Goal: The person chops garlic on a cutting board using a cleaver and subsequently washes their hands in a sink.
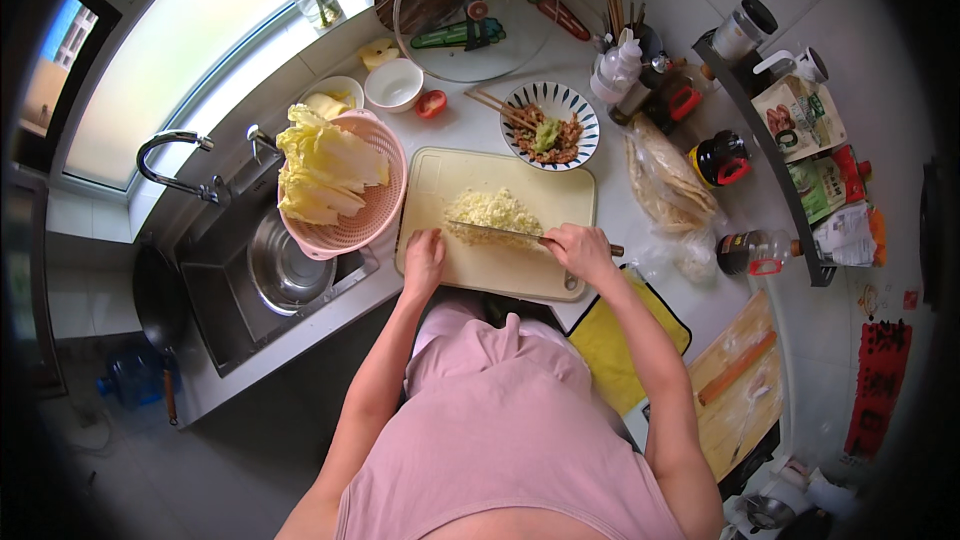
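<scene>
A cream plastic cutting board point(495, 270) lies before me with a pile of finely chopped pale yellow cabbage point(495, 210) on it. My right hand point(581, 247) grips a kitchen knife point(495, 230), its blade lying along the near side of the pile. At the board's left edge rests my left hand point(425, 255), fingers curled; whether they hold anything is hidden. Cabbage leaves point(326, 165) lie in a pink colander point(394, 206) to the left. Behind the board, a patterned bowl point(589, 120) holds minced meat with a green paste and chopsticks point(499, 106).
On the left is a steel sink point(217, 292) with a metal basin. A white bowl point(395, 84), a tomato half point(431, 103) and a glass lid point(480, 52) stand behind. Bagged food point(667, 172), bottles, a yellow cloth point(622, 337) and a wooden board with a rolling pin point(737, 367) are at right.
</scene>
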### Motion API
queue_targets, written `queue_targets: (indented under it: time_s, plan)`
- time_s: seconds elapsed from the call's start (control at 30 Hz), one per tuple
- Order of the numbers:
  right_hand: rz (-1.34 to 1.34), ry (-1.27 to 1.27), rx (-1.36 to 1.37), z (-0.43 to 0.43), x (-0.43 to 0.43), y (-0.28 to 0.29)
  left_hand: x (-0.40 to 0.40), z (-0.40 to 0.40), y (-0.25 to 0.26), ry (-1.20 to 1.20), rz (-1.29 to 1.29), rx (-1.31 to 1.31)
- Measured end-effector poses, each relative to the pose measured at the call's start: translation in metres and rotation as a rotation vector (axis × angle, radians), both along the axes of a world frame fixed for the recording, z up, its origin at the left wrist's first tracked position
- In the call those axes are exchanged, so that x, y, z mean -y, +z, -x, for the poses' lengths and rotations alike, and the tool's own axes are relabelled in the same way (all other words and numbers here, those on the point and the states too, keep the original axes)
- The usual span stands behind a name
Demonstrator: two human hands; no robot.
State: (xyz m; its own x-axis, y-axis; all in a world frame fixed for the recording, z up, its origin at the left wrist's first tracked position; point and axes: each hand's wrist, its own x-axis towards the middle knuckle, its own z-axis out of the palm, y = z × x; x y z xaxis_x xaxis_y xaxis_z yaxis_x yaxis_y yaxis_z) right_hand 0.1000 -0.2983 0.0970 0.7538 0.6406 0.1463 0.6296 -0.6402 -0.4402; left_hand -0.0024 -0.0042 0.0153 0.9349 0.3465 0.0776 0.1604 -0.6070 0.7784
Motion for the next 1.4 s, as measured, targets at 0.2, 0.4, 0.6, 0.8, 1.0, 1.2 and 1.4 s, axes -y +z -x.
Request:
queue_targets:
  time_s: [0.2,0.4,0.6,0.8,1.0,1.2,1.4]
  plan:
    - [-0.088,-0.208,-0.044,0.019,-0.044,0.012,-0.002,-0.008,-0.013,0.005,-0.041,0.056]
    - [0.113,-0.257,-0.124,0.012,-0.060,-0.020,0.000,-0.025,-0.016,-0.019,0.001,0.054]
    - [0.101,-0.326,-0.141,0.020,-0.072,-0.011,-0.004,-0.019,-0.021,0.009,0.110,0.084]
    - [0.018,-0.394,-0.169,0.020,-0.065,-0.002,-0.004,-0.021,-0.025,0.029,0.137,0.105]
    - [0.141,-0.416,-0.222,0.023,-0.061,0.011,-0.005,-0.018,-0.029,0.016,0.086,0.118]
    - [0.174,-0.458,-0.260,0.025,-0.057,-0.006,-0.004,-0.017,-0.029,0.029,0.091,0.145]
    - [0.118,-0.487,-0.264,0.025,-0.049,-0.010,-0.002,-0.019,-0.022,0.034,0.138,0.081]
